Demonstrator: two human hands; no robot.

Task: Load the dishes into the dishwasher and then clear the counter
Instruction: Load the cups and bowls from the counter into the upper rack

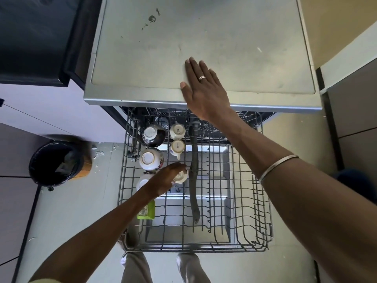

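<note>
My left hand (163, 178) grips a small white cup (180, 177) upside down in the upper rack (253, 201), at six o'clock of two matching cups. My right hand (204, 86) lies flat, fingers straight, on the dishwasher top (142, 58).

I can make out small dark print on the upturned bases of three cream cups in the upper rack (255, 180). The rear cup (177, 131) carries a short stamp I cannot decipher. The middle cup (177, 148) shows a similar mark, too small for me to read with confidence. The front cup (180, 176), which my left hand (163, 180) grips, bears the same kind of stamp, also unclear. The green packet (146, 210) has a pale label with print too fine for me to read.
</note>
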